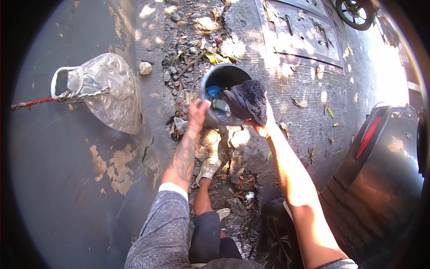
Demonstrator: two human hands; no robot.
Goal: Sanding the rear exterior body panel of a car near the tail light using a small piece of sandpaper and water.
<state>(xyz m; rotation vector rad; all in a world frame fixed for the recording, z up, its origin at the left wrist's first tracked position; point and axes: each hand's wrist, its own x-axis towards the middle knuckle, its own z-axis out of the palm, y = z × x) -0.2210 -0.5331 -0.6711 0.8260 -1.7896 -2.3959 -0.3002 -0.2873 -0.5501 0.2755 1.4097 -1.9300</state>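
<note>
A dark bucket (210, 74) is in front of me, its round mouth facing up toward me. My left hand (197, 113) is closed on the near-left part of its rim. Over the right side of the opening, my right hand (263, 124) grips a dark grey fuzzy cloth (250, 98), which hides part of the bucket's inside. Down in the bucket lie a blue item (214, 91) and a pale item (221, 105); I cannot tell what they are.
A clear plastic bag (112, 94) with a white ring hangs on a rope at the left wall (58, 170). Dark vehicle bodywork (380, 179) with a red light stands close on my right, a wheel (280, 235) below. Stones and leaves (183, 71) litter the broken ground. Another wheel (356, 13) is far right.
</note>
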